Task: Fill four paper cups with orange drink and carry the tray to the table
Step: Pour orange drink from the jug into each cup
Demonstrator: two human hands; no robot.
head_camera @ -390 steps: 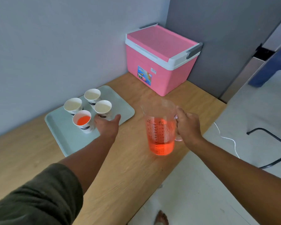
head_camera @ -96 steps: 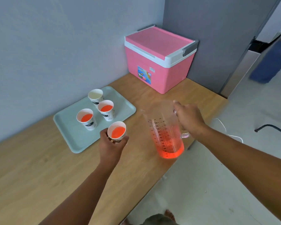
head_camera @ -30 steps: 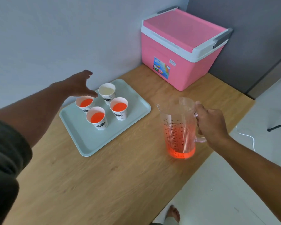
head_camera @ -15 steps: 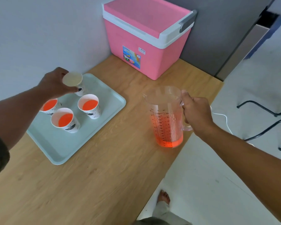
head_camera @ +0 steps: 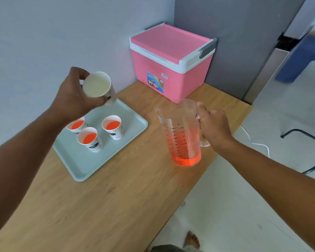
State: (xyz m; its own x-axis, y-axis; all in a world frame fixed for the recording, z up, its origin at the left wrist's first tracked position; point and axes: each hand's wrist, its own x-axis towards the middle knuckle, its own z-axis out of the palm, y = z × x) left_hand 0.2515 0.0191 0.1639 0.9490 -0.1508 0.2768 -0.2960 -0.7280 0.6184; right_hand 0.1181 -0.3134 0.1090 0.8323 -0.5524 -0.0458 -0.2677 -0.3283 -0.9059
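Cups come first: our left hand grips the last empty paper cup by its wall, raised above the far end of the tray, its mouth tipped toward us. Below that hand three filled cups stand together on the tray. Our right hand is wrapped round the handle of the clear jug, which appears to rest on the bench with orange drink low in it. To pour well, we judge, we should level the cup, bring it close beside the jug's spout, tilt the jug slowly since little drink remains, and stop short of the rim. A pink cooler sits beyond both hands.
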